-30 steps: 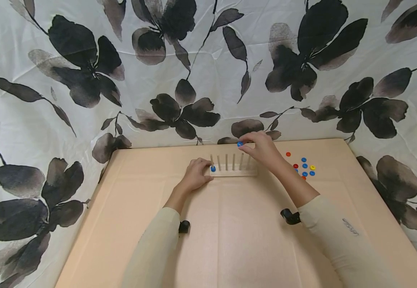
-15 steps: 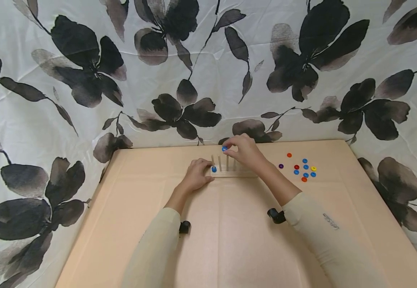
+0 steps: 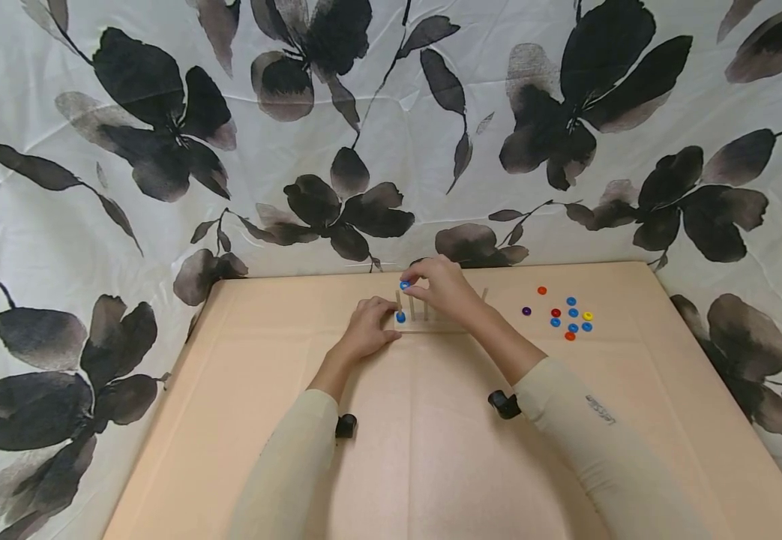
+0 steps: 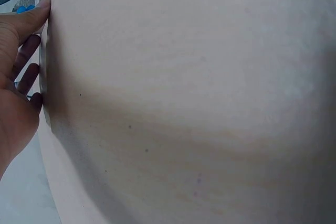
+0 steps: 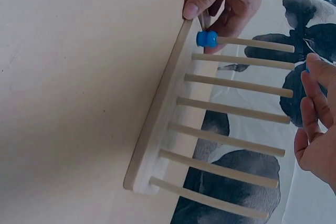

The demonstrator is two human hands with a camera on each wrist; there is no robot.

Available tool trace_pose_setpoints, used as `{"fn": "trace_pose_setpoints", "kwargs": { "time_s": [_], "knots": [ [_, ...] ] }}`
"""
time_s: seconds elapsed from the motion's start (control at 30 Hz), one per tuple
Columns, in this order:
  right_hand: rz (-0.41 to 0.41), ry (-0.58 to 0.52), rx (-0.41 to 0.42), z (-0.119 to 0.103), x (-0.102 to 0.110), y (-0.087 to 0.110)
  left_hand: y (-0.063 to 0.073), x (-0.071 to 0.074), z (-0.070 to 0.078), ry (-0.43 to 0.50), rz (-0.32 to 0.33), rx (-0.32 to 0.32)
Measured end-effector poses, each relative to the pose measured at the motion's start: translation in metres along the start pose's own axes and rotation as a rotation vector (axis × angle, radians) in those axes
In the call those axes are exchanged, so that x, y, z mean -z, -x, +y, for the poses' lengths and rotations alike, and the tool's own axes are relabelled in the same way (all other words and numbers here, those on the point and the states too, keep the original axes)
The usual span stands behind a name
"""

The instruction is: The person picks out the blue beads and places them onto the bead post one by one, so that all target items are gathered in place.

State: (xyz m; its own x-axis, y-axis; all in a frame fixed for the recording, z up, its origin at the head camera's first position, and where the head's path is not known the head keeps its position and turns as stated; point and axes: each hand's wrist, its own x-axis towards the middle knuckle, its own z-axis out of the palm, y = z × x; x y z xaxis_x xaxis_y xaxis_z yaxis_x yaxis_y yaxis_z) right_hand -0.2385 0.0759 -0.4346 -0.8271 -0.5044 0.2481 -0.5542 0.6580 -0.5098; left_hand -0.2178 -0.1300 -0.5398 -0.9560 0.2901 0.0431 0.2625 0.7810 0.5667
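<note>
My left hand (image 3: 366, 328) grips the left end of a wooden peg rack (image 5: 163, 103), thumb along the front edge and fingers behind. The rack has a row of several upright pegs. Blue beads (image 5: 207, 39) sit at the base of the peg nearest my left hand; the other pegs in the right wrist view are bare. My right hand (image 3: 446, 287) pinches another blue bead (image 3: 405, 285) between thumb and finger, just above the tip of that end peg. In the head view my right hand and forearm cover much of the rack's right part.
Loose blue beads (image 3: 573, 313), a yellow bead (image 3: 588, 316), red ones (image 3: 542, 290) and a purple bead (image 3: 526, 310) lie right of the rack on the table (image 3: 283, 330). A floral cloth (image 3: 377, 112) hangs behind the table's back edge.
My right hand has moved left along the rack with the blue bead, from the right pegs to the leftmost peg, and slightly lower. My left hand has stayed in place.
</note>
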Motion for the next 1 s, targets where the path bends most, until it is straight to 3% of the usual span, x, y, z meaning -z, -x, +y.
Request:
{"fn": "trace_pose_setpoints", "kwargs": {
  "time_s": [0.47,1.0],
  "knots": [
    [-0.037,0.044,-0.006,-0.004,-0.012,-0.007,0.000,0.001,0.001,0.011,-0.001,0.004],
    [-0.078,0.100,-0.081,-0.007,-0.018,-0.005,-0.001,0.000,-0.002,0.005,0.007,-0.020]
  ]
}}
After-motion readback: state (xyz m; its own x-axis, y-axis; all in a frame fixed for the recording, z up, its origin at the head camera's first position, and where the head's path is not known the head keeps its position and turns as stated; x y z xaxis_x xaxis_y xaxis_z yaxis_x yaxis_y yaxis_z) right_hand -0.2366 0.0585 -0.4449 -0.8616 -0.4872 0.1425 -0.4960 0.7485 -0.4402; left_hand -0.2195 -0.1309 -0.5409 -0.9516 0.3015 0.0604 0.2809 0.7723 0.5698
